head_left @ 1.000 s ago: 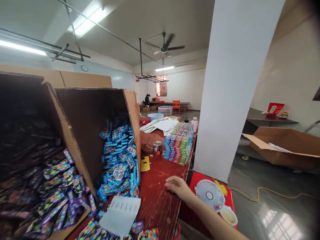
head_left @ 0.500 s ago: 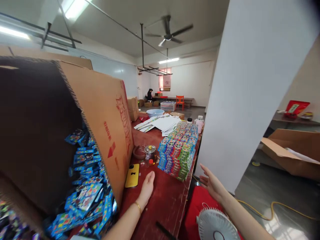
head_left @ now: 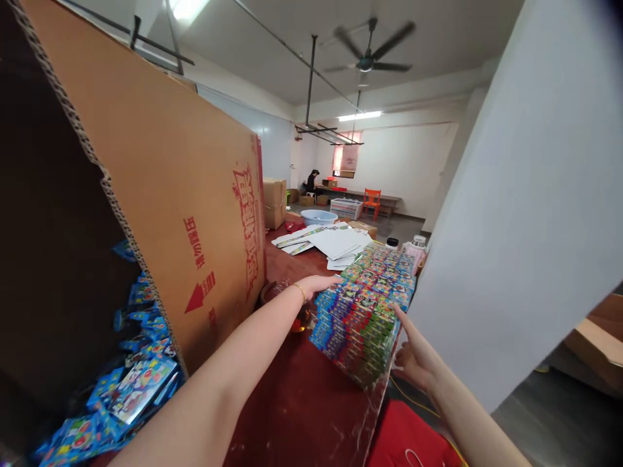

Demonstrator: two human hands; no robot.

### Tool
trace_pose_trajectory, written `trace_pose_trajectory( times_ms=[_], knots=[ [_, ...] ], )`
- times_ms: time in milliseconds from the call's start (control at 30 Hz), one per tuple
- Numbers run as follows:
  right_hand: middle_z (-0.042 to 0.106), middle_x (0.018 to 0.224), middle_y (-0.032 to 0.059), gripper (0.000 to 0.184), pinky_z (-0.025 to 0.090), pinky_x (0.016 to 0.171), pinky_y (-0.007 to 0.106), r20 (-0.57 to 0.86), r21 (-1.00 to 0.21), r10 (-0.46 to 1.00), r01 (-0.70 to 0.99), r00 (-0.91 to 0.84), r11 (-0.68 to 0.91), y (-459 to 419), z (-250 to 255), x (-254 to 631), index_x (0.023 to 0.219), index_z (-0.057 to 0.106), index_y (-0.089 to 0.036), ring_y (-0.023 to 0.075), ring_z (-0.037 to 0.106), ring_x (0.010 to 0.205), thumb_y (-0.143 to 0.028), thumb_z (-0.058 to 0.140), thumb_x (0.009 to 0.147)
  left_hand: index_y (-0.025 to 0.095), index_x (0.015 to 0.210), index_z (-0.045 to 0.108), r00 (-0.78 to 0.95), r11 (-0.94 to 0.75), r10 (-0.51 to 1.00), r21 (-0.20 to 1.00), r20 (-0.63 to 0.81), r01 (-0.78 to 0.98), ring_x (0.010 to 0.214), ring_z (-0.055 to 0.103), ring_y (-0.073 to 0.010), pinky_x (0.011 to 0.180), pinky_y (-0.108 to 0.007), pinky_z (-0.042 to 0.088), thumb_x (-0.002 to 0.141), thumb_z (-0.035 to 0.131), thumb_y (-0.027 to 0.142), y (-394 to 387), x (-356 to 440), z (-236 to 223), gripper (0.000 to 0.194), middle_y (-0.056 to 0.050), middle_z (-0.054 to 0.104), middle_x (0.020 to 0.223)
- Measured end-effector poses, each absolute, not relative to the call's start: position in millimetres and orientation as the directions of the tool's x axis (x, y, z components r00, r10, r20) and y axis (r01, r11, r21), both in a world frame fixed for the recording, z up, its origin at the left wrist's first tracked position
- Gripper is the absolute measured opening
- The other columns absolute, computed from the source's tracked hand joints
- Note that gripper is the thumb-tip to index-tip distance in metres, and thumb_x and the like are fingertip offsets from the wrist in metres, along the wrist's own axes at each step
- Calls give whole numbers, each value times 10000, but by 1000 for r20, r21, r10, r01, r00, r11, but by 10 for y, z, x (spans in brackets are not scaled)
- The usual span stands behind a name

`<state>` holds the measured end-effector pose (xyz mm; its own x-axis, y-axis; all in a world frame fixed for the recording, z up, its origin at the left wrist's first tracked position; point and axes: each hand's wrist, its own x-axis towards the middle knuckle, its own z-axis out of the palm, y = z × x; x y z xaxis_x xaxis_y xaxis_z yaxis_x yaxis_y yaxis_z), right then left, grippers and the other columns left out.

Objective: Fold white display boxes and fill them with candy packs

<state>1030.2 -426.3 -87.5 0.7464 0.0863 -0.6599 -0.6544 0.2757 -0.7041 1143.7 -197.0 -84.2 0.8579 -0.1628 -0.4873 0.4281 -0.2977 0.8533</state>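
A block of stacked colourful small boxes (head_left: pixel 365 305) stands on the red-brown table (head_left: pixel 306 402) near its right edge. My left hand (head_left: pixel 318 283) reaches across to the block's left top edge, fingers stretched and touching it. My right hand (head_left: pixel 413 353) is at the block's right side, index finger laid against it, the other fingers loosely curled. Neither hand holds anything. A gold bangle sits on my left wrist.
A big tilted cardboard carton (head_left: pixel 160 214) with blue packets (head_left: pixel 131 383) spilling out fills the left. A white pillar (head_left: pixel 516 240) stands close on the right. Flat white sheets (head_left: pixel 335 243), a blue basin (head_left: pixel 318 217) and a person seated far back lie beyond. Something red (head_left: pixel 403 438) sits below the table edge.
I have moved forward along the table. Both hands went from hovering over the table and the red thing to the two sides of the stacked boxes.
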Motion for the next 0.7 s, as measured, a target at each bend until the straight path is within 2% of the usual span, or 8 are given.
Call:
trace_pose_trajectory(
  times_ms=[100, 200, 333, 500, 600, 700],
  knots=[
    [716, 721, 108, 611, 516, 735, 391, -683, -640, 211, -712, 700, 289, -4163, -861, 10329, 984, 685, -151, 258, 671, 709, -698, 559, 742, 161, 762, 641, 718, -389, -222, 735, -660, 556, 781, 666, -274, 793, -475, 532, 720, 615, 661, -1928, 11518, -953, 502, -90, 674, 703],
    [740, 824, 103, 467, 521, 797, 404, -653, -581, 280, -703, 703, 411, -4081, -901, 10338, 991, 685, -169, 262, 690, 816, -576, 578, 789, 182, 791, 659, 655, -411, -264, 696, -709, 589, 793, 660, -333, 802, -543, 502, 613, 573, 789, -1922, 11488, -1032, 639, -117, 688, 731],
    [747, 804, 84, 293, 516, 870, 414, -596, -532, 265, -620, 758, 576, -4045, -976, 10329, 919, 695, -166, 255, 695, 858, -416, 598, 803, 206, 831, 672, 650, -365, -333, 729, -683, 579, 725, 644, -279, 850, -524, 473, 652, 522, 785, -1905, 11360, -1062, 624, -85, 706, 791],
    [748, 811, 103, 341, 525, 866, 423, -634, -504, 300, -675, 713, 539, -4101, -946, 10285, 892, 699, -141, 268, 697, 861, -455, 611, 789, 204, 776, 668, 667, -273, -380, 767, -641, 581, 648, 612, -220, 848, -427, 473, 695, 433, 798, -1835, 11140, -1102, 644, -64, 711, 775],
    [748, 803, 100, 328, 528, 863, 431, -641, -510, 296, -681, 708, 526, -4099, -917, 10232, 882, 694, -148, 269, 700, 859, -450, 601, 793, 216, 740, 656, 710, -176, -377, 799, -595, 575, 671, 616, -191, 855, -359, 480, 712, 478, 739, -1878, 11029, -1141, 553, -30, 715, 771],
    [745, 762, 79, 245, 536, 855, 436, -610, -575, 235, -627, 757, 525, -4073, -940, 10156, 843, 687, -171, 264, 705, 820, -399, 631, 774, 207, 740, 660, 752, -71, -404, 837, -522, 543, 750, 638, -175, 871, -299, 485, 708, 546, 681, -1946, 10926, -1121, 489, -25, 721, 808]
  ],
)
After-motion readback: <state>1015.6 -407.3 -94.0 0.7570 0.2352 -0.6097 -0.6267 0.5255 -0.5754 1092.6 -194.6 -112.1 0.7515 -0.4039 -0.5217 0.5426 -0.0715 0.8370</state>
